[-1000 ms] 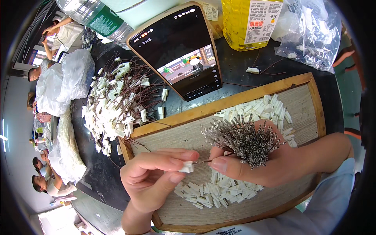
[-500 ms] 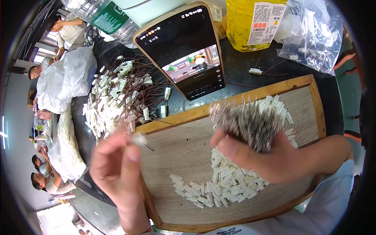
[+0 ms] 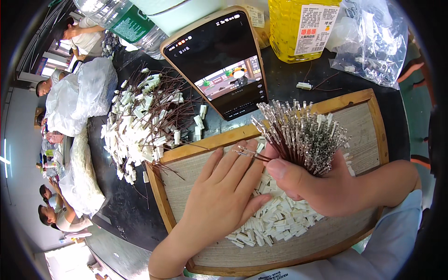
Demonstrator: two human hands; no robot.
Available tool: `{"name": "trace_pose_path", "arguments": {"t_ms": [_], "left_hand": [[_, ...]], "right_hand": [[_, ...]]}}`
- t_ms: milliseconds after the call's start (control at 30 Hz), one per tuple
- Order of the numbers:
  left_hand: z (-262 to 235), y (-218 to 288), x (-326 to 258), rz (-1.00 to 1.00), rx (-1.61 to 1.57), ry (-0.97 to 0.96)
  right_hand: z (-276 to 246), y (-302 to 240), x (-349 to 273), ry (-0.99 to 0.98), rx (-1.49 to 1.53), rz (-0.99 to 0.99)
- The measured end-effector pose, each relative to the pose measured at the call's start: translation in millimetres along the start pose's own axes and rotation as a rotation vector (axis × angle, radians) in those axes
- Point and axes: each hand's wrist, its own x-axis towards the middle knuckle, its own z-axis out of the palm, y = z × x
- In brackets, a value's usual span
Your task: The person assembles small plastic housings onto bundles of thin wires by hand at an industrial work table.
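A dark desk (image 3: pixel 280 88) carries a coarse woven tray with a wooden frame (image 3: pixel 359 98). On it lies a heap of small white plastic housings (image 3: pixel 275 221). Behind stand a yellow bottle with a white label (image 3: pixel 303 28) and a propped phone (image 3: pixel 219 60). The right hand (image 3: pixel 322 186) has its fingers clamped on a bundle of metal-tipped wires (image 3: pixel 298 135); the left hand (image 3: pixel 224 191) lies flat, fingers apart, fingertips touching one wire.

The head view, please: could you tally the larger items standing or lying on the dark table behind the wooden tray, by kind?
Phone: 1
Yellow bottle: 1
Clear plastic bottle with green label: 1
Clear plastic bag of parts: 1
Pile of white connectors with brown wires: 1
Total: 5
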Motion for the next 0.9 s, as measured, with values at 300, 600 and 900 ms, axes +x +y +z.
{"name": "trace_pose_path", "arguments": {"t_ms": [300,600,900], "left_hand": [[-2.2,-21.7,-27.3,-0.047,-0.524,0.486],[0.3,-23.5,-28.8,-0.062,-1.176,0.589],[-0.1,-15.8,-26.1,-0.053,-1.084,0.546]], "right_hand": [[-11.1,-1.4,7.3,-0.060,-0.339,0.109],[-11.4,5.5,5.0,-0.194,-0.225,0.118],[-11.4,0.6,1.8,-0.182,-0.285,0.104]]}}
